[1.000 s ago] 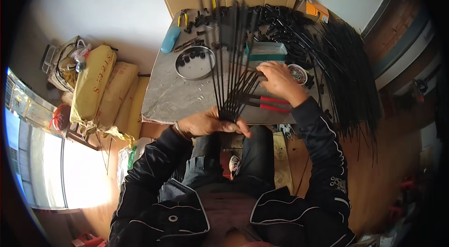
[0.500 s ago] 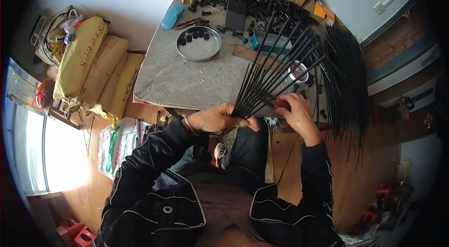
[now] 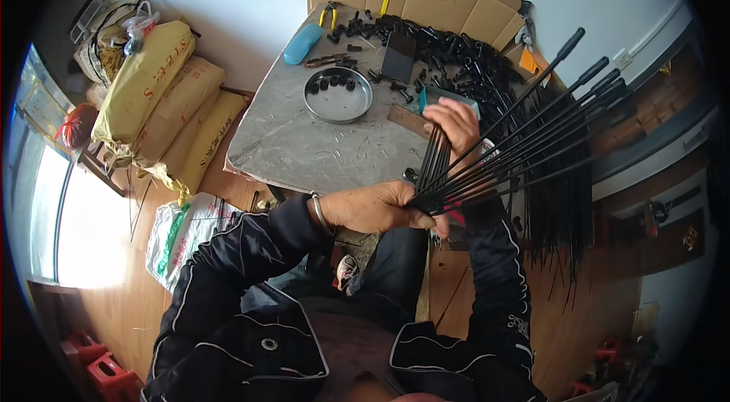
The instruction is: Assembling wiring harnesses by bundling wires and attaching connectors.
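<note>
My left hand (image 3: 372, 206) is closed around the lower ends of a bundle of thin black rods (image 3: 517, 162), some with thicker dark tips. Most of the rods fan out to the right, over my right forearm. A smaller cluster of rods (image 3: 434, 162) stands more upright from the same grip. At its upper end my right hand (image 3: 455, 126) has its fingers curled over the rods, hiding their tips. Something red (image 3: 456, 215) shows beside my left fingertips, partly covered by rods and sleeve; its kind is unclear here.
The grey table (image 3: 281, 143) carries a round metal dish (image 3: 338, 101), a blue case (image 3: 303, 44), yellow-handled pliers (image 3: 328, 16), a dark phone-like slab (image 3: 398, 57) and heaped black parts (image 3: 464, 52). Long black strands (image 3: 551, 219) hang off its right side. Yellow sacks (image 3: 144, 82) are stacked left.
My right hand has left the red-handled tool and moved up to the upright rods. The rod bundle has tilted right and split into two groups. The view has shifted slightly.
</note>
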Action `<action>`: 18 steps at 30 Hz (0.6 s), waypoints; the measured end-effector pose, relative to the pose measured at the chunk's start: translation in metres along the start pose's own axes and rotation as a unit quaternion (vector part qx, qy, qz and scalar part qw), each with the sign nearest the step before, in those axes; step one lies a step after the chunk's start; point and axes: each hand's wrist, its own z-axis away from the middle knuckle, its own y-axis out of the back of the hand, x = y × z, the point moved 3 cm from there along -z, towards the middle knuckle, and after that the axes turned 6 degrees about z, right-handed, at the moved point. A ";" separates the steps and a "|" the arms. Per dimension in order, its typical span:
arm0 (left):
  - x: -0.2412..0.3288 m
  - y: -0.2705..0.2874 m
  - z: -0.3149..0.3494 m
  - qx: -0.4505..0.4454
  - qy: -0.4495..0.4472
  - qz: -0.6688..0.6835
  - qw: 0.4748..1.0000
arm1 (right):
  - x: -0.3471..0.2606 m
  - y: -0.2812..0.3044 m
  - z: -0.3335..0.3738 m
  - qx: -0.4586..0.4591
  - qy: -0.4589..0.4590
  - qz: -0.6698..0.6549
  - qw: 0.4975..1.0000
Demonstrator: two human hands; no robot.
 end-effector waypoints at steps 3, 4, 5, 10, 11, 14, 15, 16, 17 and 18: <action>-0.017 0.008 -0.004 0.024 0.000 0.015 1.000 | 0.033 -0.024 -0.006 -0.034 0.001 0.051 0.998; -0.027 0.011 -0.004 0.023 -0.003 0.017 1.000 | 0.040 -0.037 0.002 -0.051 -0.010 0.091 0.995; -0.040 0.016 -0.004 0.043 0.014 0.025 0.999 | 0.046 -0.049 0.012 -0.068 -0.021 0.131 0.989; -0.085 0.037 0.013 0.090 0.041 0.052 0.994 | 0.038 -0.050 0.037 -0.142 -0.127 0.178 0.965; -0.088 0.038 0.015 0.089 0.048 0.068 0.993 | 0.043 -0.047 0.045 -0.185 -0.183 0.179 0.949; -0.093 0.037 0.009 0.064 0.049 0.082 0.993 | 0.086 -0.061 0.090 -0.147 -0.400 -0.154 0.891; -0.095 0.038 0.010 0.057 0.046 0.076 0.994 | 0.068 -0.057 0.077 -0.141 -0.292 -0.032 0.946; -0.096 0.037 0.011 0.060 0.044 0.079 0.994 | 0.053 -0.053 0.070 -0.129 -0.174 0.092 0.972; -0.095 0.036 0.013 0.060 0.040 0.082 0.994 | 0.050 -0.055 0.071 -0.132 -0.172 0.090 0.972; -0.096 0.036 0.013 0.059 0.034 0.085 0.994 | 0.048 -0.055 0.070 -0.102 -0.173 0.052 0.978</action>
